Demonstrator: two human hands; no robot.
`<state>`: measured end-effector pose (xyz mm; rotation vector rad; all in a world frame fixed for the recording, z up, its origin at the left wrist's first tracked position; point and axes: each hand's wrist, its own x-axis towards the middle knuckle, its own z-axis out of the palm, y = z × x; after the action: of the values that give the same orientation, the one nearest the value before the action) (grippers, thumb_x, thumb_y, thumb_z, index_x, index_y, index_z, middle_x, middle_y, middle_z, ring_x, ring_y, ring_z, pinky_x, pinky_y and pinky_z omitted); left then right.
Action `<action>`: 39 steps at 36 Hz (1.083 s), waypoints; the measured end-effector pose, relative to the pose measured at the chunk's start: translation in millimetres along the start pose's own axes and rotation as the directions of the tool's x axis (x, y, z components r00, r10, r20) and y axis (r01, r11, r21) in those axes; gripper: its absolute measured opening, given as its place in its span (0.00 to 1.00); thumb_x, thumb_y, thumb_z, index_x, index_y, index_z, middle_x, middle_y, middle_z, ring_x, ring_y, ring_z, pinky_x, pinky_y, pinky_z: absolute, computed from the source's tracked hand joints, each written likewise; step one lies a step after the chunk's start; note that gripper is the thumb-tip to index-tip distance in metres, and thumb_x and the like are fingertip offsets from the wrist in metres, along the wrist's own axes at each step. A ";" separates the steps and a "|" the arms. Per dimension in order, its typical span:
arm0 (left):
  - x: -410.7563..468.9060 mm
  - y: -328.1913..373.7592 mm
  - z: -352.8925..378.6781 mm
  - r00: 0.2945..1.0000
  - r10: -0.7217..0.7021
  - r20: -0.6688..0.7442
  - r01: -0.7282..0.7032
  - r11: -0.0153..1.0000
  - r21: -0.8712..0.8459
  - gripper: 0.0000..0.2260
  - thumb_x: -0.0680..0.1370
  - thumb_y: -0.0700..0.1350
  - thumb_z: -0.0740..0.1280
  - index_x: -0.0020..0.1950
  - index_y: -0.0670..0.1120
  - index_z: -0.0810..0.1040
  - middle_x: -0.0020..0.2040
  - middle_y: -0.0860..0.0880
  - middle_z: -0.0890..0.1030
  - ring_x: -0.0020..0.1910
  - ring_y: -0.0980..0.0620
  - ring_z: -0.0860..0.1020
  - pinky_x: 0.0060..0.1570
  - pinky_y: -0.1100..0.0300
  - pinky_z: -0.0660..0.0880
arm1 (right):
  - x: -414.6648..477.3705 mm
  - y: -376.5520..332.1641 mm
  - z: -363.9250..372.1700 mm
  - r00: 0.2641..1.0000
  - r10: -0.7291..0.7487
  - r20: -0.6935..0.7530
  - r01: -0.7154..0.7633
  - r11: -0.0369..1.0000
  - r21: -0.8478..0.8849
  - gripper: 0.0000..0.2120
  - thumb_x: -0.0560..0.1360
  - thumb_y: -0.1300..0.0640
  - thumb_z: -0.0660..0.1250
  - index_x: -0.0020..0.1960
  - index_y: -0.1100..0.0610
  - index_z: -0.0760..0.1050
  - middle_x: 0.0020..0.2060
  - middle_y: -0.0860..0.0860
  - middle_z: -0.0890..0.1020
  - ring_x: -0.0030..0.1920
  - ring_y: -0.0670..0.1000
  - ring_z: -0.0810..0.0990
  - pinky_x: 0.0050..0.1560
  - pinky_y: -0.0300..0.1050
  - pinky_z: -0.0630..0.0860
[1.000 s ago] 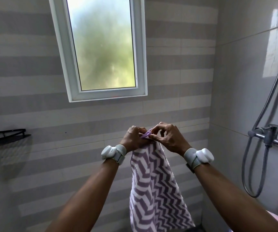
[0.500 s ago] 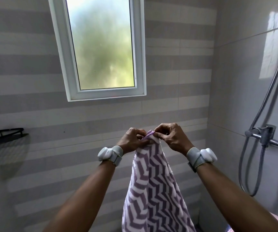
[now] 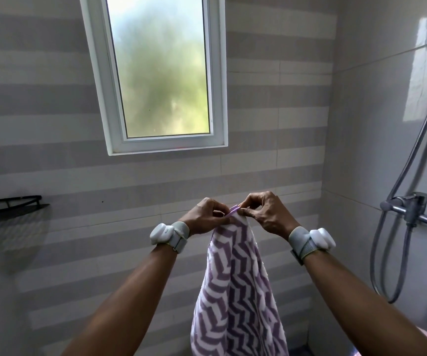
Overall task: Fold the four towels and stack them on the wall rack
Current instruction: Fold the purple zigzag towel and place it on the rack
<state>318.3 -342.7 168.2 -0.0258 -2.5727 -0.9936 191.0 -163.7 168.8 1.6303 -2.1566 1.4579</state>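
Striped bathroom tiles back one window (image 3: 161,73) and one black wall rack (image 3: 12,210). Both raised hands, left hand (image 3: 203,217) and right hand (image 3: 267,214), pinch one hanging purple zigzag towel (image 3: 235,291) at its top.

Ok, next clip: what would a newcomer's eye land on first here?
Probably the purple-and-white zigzag towel hanging at lower centre, pinched at its top edge by the left hand and right hand close together. Next, the frosted window glowing green above them. A black wall rack sits at the far left edge.
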 end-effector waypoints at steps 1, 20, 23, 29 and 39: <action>-0.2 0.8 0.4 1.000 0.008 0.003 -0.008 1.000 0.014 0.07 0.77 0.45 0.72 0.50 0.42 0.85 0.48 0.46 0.85 0.48 0.52 0.83 0.53 0.59 0.80 | -0.1 -0.1 -0.1 1.000 0.005 0.001 -0.005 1.000 -0.005 0.03 0.73 0.57 0.76 0.42 0.55 0.83 0.39 0.47 0.86 0.38 0.42 0.82 0.42 0.33 0.77; 3.1 0.5 10.6 1.000 -0.018 -0.013 0.018 1.000 -0.020 0.08 0.75 0.49 0.74 0.48 0.45 0.86 0.46 0.47 0.86 0.45 0.56 0.82 0.53 0.55 0.81 | 2.9 4.5 -4.8 0.999 0.040 0.018 -0.040 0.998 -0.040 0.06 0.73 0.59 0.76 0.45 0.54 0.79 0.37 0.49 0.85 0.40 0.45 0.84 0.47 0.41 0.81; 2.7 0.4 12.5 0.997 -0.060 -0.050 0.057 0.996 -0.072 0.11 0.75 0.51 0.73 0.49 0.44 0.86 0.47 0.48 0.86 0.48 0.52 0.84 0.52 0.57 0.81 | 7.7 3.8 -6.7 0.999 0.036 0.001 -0.036 0.997 -0.063 0.09 0.74 0.61 0.74 0.52 0.52 0.78 0.39 0.48 0.85 0.42 0.44 0.84 0.48 0.36 0.80; 0.1 -7.1 10.3 0.993 -0.111 -0.038 0.108 0.991 -0.078 0.12 0.75 0.54 0.73 0.46 0.46 0.87 0.45 0.48 0.86 0.45 0.55 0.83 0.52 0.57 0.80 | 18.1 1.2 -13.4 0.988 0.004 -0.151 -0.026 0.989 -0.144 0.03 0.75 0.60 0.73 0.48 0.54 0.83 0.38 0.43 0.83 0.36 0.35 0.79 0.41 0.27 0.73; -21.4 -27.6 9.6 0.988 -0.143 0.055 0.140 0.988 0.063 0.12 0.78 0.53 0.70 0.41 0.46 0.83 0.35 0.55 0.79 0.35 0.60 0.74 0.40 0.66 0.73 | 37.9 23.4 -41.7 0.852 0.011 -0.524 -0.118 0.978 -0.171 0.02 0.75 0.59 0.71 0.47 0.55 0.83 0.40 0.51 0.86 0.41 0.50 0.83 0.49 0.40 0.77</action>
<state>330.7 -354.6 136.3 0.1475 -2.6880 -0.9789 137.4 -161.6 197.9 0.9549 -1.9692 1.4333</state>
